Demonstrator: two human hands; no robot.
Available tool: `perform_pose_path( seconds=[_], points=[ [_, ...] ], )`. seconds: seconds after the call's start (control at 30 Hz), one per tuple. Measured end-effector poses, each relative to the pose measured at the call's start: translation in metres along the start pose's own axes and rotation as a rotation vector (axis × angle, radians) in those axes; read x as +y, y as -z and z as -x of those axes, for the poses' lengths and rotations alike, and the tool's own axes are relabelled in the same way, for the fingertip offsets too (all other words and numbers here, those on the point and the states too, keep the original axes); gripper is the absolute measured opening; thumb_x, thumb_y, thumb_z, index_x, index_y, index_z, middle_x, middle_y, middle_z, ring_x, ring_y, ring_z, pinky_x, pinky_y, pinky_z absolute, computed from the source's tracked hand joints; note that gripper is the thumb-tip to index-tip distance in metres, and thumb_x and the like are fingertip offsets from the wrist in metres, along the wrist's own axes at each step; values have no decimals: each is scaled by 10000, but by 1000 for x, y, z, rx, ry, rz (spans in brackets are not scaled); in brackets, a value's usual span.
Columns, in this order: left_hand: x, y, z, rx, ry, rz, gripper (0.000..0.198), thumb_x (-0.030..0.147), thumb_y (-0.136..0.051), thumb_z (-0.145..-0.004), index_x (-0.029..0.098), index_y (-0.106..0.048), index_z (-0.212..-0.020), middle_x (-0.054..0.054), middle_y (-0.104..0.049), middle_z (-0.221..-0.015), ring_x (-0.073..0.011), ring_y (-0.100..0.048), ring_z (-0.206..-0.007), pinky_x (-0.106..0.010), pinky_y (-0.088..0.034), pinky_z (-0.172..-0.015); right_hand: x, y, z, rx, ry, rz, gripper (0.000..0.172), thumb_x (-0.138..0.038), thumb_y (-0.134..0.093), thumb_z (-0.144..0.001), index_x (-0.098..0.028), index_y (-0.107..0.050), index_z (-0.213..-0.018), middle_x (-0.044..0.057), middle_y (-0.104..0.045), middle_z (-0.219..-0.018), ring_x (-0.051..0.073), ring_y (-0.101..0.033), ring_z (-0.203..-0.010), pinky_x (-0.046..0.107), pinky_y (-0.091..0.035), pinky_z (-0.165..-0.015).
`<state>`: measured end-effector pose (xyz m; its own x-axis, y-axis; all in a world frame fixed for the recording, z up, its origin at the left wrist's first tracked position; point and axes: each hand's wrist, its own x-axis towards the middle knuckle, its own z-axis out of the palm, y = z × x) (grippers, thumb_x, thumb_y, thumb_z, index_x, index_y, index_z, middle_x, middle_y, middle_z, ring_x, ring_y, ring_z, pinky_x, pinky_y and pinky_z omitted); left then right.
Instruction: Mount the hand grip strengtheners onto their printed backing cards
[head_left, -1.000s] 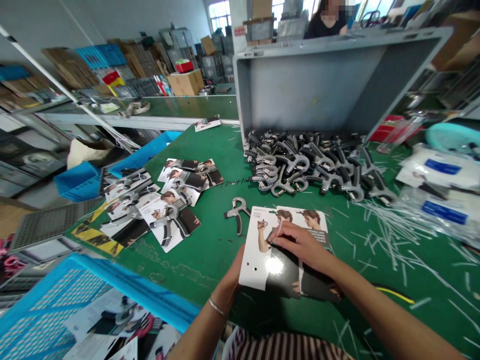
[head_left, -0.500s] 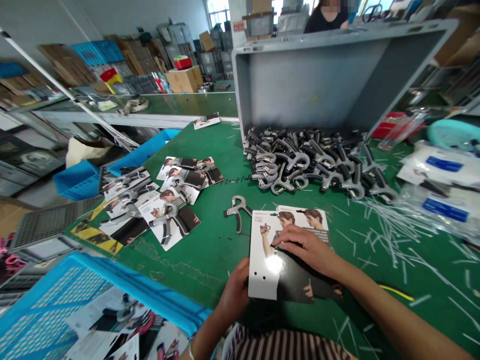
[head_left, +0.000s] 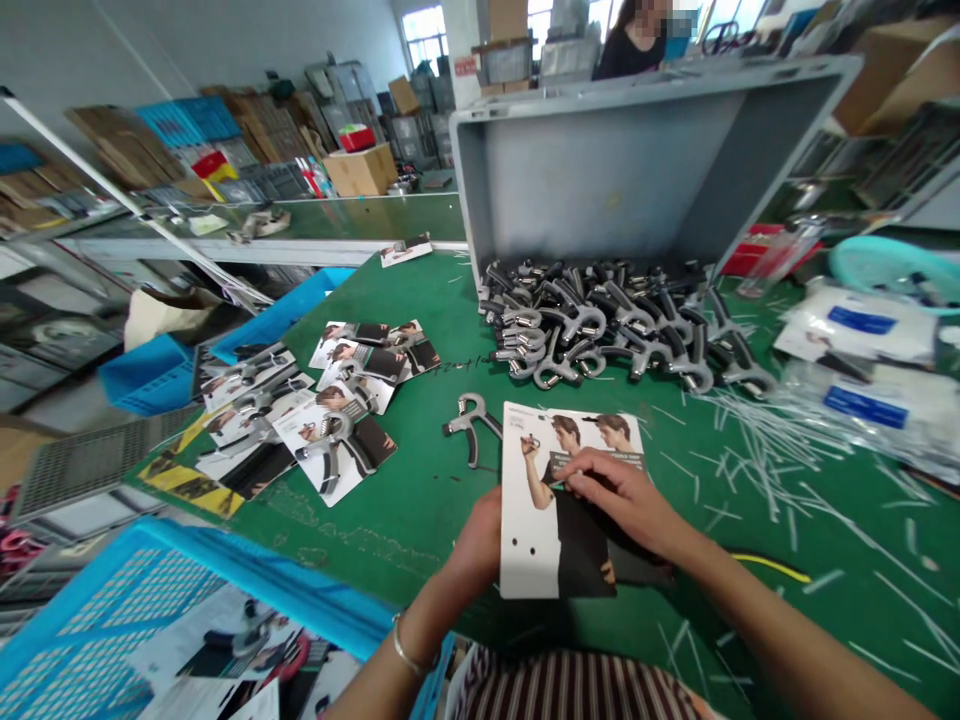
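Observation:
A printed backing card stands slightly raised before me, with another card partly behind it at the right. My left hand holds the front card by its left edge, its fingertips hidden behind it. On the card's face, my right hand has its fingers bent and pressed together near the middle; anything small between them is hidden. Just left of the cards, a grey and black hand grip strengthener lies on the green table. A heap of such hand grips spills from a tipped grey crate.
Cards with hand grips attached lie at the left. A blue basket with carded grips stands front left. White plastic ties are strewn at the right, beside plastic bags. A person is beyond the crate.
The front card's face has tilted, and its glare has gone. My right hand has shifted slightly on it, fingers more bent. My left hand stays at the edge; the view has turned a little.

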<state>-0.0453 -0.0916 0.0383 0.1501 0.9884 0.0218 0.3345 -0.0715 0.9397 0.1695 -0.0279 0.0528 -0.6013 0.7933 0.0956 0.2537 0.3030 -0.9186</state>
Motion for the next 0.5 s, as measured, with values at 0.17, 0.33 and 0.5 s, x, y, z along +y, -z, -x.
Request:
perform_pose_path(
  seconds=[0.17, 0.33, 0.5],
  points=[
    [-6, -5, -10, 127, 92, -39, 66, 97, -632, -714, 134, -679, -686, -16, -639, -669, -147, -522, -625, -236, -405, -609, -7, -12, -1, 84, 116, 161, 183, -244, -467, -989, -236, -642, -1044, 57, -656, -998, 207, -593, -971, 353, -445, -895],
    [3, -5, -1, 50, 87, -41, 60, 162, -653, -745, 136, -690, -705, -23, -653, -711, -147, -529, -641, -236, -410, -619, -13, -10, 1, 61, 217, 183, 249, -168, -400, -987, -246, -631, -1038, 64, -647, -984, 211, -587, -961, 364, -455, -876],
    [2, -8, 1, 72, 140, 9, 75, 184, -691, -717, 151, -683, -650, -9, -631, -632, -144, -502, -606, -230, -408, -592, -12, -8, 6, 45, 199, 164, 267, -136, -397, -972, -245, -631, -1041, 58, -642, -1001, 202, -589, -982, 358, -457, -889]
  ],
)
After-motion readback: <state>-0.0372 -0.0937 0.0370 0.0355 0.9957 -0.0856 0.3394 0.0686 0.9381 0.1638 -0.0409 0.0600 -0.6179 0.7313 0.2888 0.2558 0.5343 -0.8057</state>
